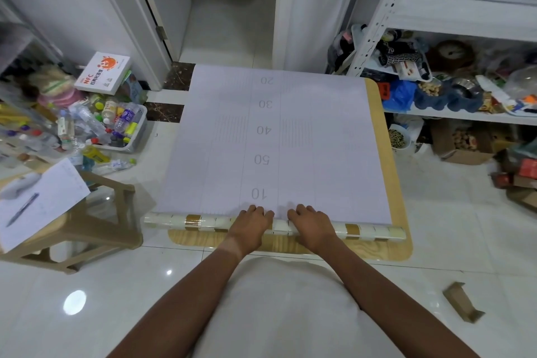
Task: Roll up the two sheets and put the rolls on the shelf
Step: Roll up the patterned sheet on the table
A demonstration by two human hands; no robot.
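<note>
Pale lilac sheet [305, 136] with printed grid and numbers, flat across the wooden table [388, 154], overhanging its far and left edges, near end rolled into a cream-and-gold tube [203, 221] along the near edge

Head-worn view, facing forward and down
</note>
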